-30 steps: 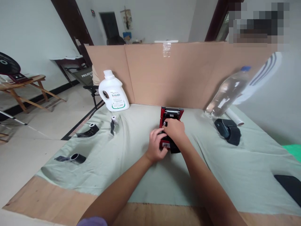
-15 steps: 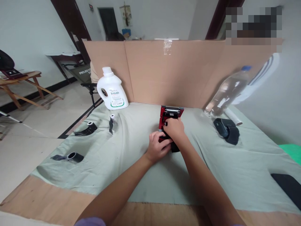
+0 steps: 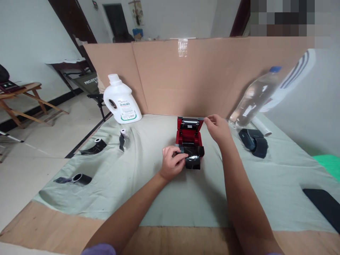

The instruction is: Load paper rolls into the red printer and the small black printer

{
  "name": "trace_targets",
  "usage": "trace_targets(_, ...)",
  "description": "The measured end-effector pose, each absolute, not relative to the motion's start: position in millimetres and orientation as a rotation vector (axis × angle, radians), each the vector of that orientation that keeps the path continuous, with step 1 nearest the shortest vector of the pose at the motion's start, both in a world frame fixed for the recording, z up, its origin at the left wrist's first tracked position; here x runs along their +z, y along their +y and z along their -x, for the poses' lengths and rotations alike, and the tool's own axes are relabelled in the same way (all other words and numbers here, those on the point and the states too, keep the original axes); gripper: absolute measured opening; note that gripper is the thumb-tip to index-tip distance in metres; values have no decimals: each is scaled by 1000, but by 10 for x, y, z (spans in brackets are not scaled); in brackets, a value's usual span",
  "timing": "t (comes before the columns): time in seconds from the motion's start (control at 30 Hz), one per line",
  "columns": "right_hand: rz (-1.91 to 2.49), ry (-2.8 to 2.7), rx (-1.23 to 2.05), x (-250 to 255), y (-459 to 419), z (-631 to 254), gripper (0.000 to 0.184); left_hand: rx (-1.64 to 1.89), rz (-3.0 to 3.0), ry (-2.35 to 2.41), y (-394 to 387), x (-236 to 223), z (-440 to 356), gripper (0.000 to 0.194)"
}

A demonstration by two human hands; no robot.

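Note:
A small red-and-black printer (image 3: 189, 136) stands on the cloth with its lid (image 3: 189, 122) raised. A glossy black strip (image 3: 193, 161) hangs over its front edge. My left hand (image 3: 172, 163) grips the printer's front left corner, its thumb lying on the black strip. At the upper right corner of the raised lid, my right hand (image 3: 217, 128) has its fingertips closed on the edge. A red cavity shows between the lid and the front of the printer. The fingers of my left hand are partly hidden at the printer's side.
Black strip rolls (image 3: 82, 179) lie on the left. A white detergent bottle (image 3: 123, 102) and a clear plastic bottle (image 3: 253, 97) stand before a cardboard panel (image 3: 164, 78). On the right are a dark handheld device (image 3: 253, 142), a white tube (image 3: 261, 126) and a black flat object (image 3: 322, 207).
My right hand has left the printer's inside and moved up and right to the lid's corner. The cavity and black strip are now uncovered. My left hand stays at the front left.

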State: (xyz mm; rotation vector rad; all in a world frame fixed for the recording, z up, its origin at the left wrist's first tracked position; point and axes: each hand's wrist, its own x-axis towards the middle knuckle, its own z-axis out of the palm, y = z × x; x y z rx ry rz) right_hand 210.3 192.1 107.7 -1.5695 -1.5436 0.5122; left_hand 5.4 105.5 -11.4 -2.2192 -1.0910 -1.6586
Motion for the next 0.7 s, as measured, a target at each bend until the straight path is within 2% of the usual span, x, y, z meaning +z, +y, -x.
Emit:
trace_targets(0.1,1422,-1469,707,840,2088,-2156,50,-1664,2216,-1033,1060,-86,-14,21)
trace_targets(0.2,1315,-1501,830,708,2094,-2191,49,-1642,2225,-989,1079,-87,38,22)
trace_targets(0.43,1314,-1661,663,667,1980,-2223,57,-1635,2248,-1005,1086,-56,90,20)
trace_targets(0.7,1314,-1622,766,731,1964,-2218,52,-1584,2333,-882,1014,49,111,21)
